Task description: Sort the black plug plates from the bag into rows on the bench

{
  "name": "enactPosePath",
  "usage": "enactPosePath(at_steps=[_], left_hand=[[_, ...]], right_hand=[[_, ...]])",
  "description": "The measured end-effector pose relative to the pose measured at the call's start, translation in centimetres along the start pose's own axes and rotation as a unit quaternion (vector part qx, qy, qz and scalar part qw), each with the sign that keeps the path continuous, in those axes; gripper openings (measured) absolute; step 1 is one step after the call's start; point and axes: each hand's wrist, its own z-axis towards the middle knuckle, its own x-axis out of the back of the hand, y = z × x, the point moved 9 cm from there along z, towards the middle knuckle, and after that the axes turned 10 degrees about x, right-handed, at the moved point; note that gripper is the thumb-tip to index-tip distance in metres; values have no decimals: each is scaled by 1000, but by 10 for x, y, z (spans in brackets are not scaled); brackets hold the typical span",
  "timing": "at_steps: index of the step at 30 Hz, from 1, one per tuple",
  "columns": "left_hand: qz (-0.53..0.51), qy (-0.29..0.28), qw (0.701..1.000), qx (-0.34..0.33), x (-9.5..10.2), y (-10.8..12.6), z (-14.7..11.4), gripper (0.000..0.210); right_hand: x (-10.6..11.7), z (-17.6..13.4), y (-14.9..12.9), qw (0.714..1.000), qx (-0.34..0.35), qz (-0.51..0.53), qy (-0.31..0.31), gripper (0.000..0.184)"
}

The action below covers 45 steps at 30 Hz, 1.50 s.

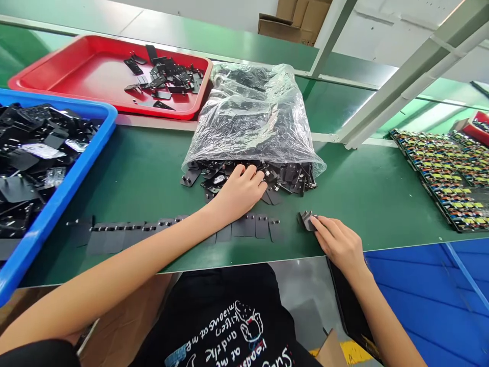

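Observation:
My left hand (244, 191) reaches into the loose black plastic pieces (292, 176) at the mouth of a clear plastic bag (263, 117). Its fingers are curled down among them, and whatever they pinch is hidden. A small stack of black plastic pieces (306, 220) with short pegs is pinched between the fingertips of my right hand (342, 244), just over the table's front part. Along the front edge runs a row of flat black pieces (110, 239), slightly overlapping, pegs towards the far side. My left forearm covers the middle of that row.
On the left stands a blue tray (109, 120) heaped with black pieces. Behind it, a red tray (91, 76) holds more of them. A slanted metal post (401, 81) rises at the right, near a board of small colourful parts (439, 178). Green table (382, 204) lies beneath.

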Motion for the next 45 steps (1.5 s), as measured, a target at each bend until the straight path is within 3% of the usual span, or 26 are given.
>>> enactPosePath(at_steps=[8, 12, 15, 21, 24, 27, 32, 35, 38, 42, 45], left_hand=[[11, -19, 999, 29, -6, -4, 6, 14], [28, -42, 998, 48, -6, -6, 5, 16], [41, -52, 996, 57, -5, -9, 5, 17], [69, -42, 996, 49, -5, -12, 7, 16], [76, -49, 995, 47, -10, -11, 8, 17], [74, -54, 995, 46, -12, -11, 7, 18], [55, -32, 997, 52, 10, -8, 4, 18], [25, -18, 998, 56, 31, 6, 10, 17], [-46, -20, 998, 37, 43, 38, 18, 13], [-88, -30, 996, 10, 34, 77, 17, 11], [-96, -37, 995, -16, 21, 86, 8, 14]], right_hand=[[14, -15, 29, 991, -68, -2, 112, 32], [13, -28, 45, 990, -103, -73, 60, 30], [8, -39, 48, 991, -131, -17, 0, 32], [14, -41, 44, 978, -191, 81, 12, 36], [2, -32, 39, 978, -183, 95, -41, 49], [-5, -31, 33, 972, -198, 104, -73, 46], [-4, -36, 17, 953, -273, 107, -69, 49], [-8, -27, 11, 944, -307, 94, -75, 59], [-19, -12, 11, 942, -309, 99, -87, 61], [-27, -4, 21, 944, -277, 149, -100, 43], [-29, -8, 30, 939, -235, 218, -126, 40]])
